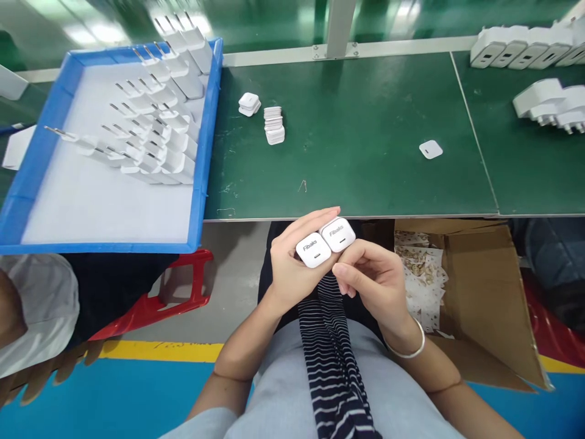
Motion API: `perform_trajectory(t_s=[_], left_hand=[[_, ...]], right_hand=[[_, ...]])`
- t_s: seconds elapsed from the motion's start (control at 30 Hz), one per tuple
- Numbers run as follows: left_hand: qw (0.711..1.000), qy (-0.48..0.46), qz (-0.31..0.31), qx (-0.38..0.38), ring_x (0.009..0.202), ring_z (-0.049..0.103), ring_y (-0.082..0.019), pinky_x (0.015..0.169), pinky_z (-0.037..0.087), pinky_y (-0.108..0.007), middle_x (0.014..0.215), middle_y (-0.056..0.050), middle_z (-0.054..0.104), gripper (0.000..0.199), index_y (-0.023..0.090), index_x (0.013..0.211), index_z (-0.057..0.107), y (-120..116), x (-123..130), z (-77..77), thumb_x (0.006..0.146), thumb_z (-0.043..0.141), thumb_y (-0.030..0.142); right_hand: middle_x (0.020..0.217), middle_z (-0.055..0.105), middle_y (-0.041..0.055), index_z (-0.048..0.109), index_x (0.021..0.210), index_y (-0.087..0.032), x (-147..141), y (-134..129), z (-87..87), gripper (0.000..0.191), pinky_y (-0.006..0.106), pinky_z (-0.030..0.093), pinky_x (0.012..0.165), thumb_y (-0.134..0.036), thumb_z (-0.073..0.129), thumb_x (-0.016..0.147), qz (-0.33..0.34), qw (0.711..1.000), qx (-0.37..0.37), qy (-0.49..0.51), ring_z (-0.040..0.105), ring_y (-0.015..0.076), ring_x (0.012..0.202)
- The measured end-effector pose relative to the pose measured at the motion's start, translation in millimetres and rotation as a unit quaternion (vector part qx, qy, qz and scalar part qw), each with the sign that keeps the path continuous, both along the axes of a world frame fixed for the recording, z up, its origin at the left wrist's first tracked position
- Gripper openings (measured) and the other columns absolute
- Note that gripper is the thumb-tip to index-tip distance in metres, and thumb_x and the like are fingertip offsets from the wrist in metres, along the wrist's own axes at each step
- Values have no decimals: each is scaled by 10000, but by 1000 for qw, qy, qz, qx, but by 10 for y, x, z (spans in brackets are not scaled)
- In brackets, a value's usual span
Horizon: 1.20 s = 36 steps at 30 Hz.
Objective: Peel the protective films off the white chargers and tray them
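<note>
My left hand [292, 259] is wrapped round two white charger plugs held side by side, a left charger [313, 250] and a right charger [337, 235]. Their end faces point up at me, each printed "Fibaks" with a small dark slot. Close against the lower edge of the right one is my right hand [372, 277], its fingers curled and thumb drawn in. Whether anything is between those fingertips is hidden. Beyond the hands, on the green bench, lie a short row of white square caps [274, 127], a small stack of caps [249, 103] and a single slotted cap [430, 149].
A blue-rimmed tray [206, 146] at the left holds several white chargers with metal prongs upward. More chargers [525, 47] stand at the far right. Below the bench edge, an open cardboard box [484, 292] contains paper scraps. A red stool [197, 277] and another person's sleeve [41, 305] are at left.
</note>
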<state>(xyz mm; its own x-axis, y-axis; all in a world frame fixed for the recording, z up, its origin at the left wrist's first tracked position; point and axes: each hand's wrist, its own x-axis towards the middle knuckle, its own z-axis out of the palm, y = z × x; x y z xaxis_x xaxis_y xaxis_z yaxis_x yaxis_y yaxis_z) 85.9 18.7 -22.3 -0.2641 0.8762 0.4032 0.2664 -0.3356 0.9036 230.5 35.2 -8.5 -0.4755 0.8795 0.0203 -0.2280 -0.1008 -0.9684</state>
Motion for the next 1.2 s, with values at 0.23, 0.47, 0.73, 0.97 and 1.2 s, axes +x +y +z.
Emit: perform_trajectory(t_s=[0.23,0.47,0.73,0.97,1.2], left_hand=[[998,52,28,35,1157,715,-218,996,611,-356,1261,-77,743,387,222,1213,724,-15,29,-73,832,768,173],[992,93,49,73,1178,709,-221,1021,608,-358,1280,-100,731,400,190,1232,705,-35,16,-77,840,734,117],[988,121,70,59,1194,704,-225,1019,615,-366,1290,-90,726,400,216,1251,688,-24,-33,-124,860,718,140],[956,266,20,120,1267,660,-229,1075,582,-377,1294,-167,704,384,127,1300,604,-34,-258,9,916,599,114],[724,610,193,-258,1172,684,-339,958,593,-472,1200,-222,706,436,71,1121,683,-410,-1174,1030,803,428,-83]], right_hand=[[501,542,-71,557,629,-182,-113,-70,-56,324,185,344,456,-192,703,918,-106,991,38,-76,444,42,442],[508,542,-71,549,628,-185,-174,-91,-69,312,186,358,453,-195,719,889,-93,991,41,-84,447,50,442],[615,532,-71,552,721,-204,-241,-81,-143,246,179,403,485,-171,784,798,-93,988,73,-102,471,65,521],[683,569,-36,615,800,-207,-185,-54,-254,144,190,427,513,-222,747,856,-79,991,74,-84,511,82,566],[718,611,-16,673,878,-215,-51,8,-305,68,182,473,541,-266,702,914,-53,995,53,-60,562,90,599]])
